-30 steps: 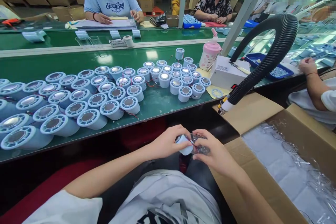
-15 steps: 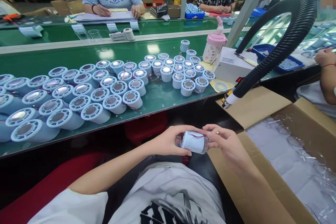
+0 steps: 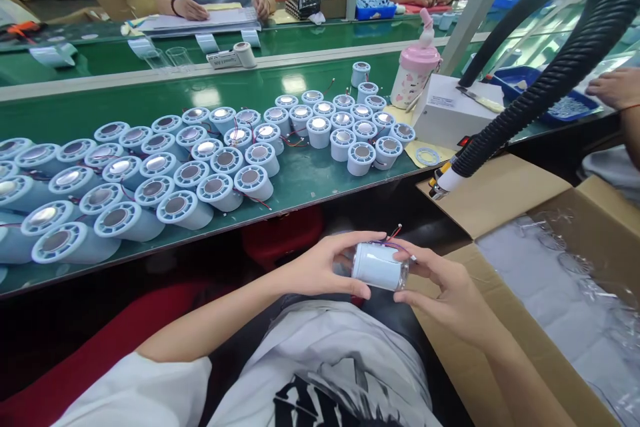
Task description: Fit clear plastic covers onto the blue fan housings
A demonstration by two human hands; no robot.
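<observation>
Above my lap I hold a light-blue cylinder [image 3: 377, 265] on its side, with a clear plastic cover showing at its right end. My left hand [image 3: 330, 265] wraps round its left end, thumb below and fingers above. At the right end my right hand [image 3: 443, 280] grips the clear cover between thumb and fingers. Thin red and dark wires [image 3: 395, 233] with small white plugs stick out along the top of the cylinder, near my right fingertips. How far the clear cover encloses the cylinder I cannot tell.
Many similar blue cylinders [image 3: 217, 188] stand on the green bench [image 3: 300, 190]. An open carton [image 3: 465, 300] with clear plastic parts lies right. A black hose [image 3: 530, 107] arches from a white box [image 3: 445, 113], beside a pink-lidded bottle [image 3: 415, 73]. Co-workers sit across the bench and at right.
My right fingers have shifted from the wire to spread around the clear end. A plugged wire end now stands up above the cylinder. The view has shifted slightly.
</observation>
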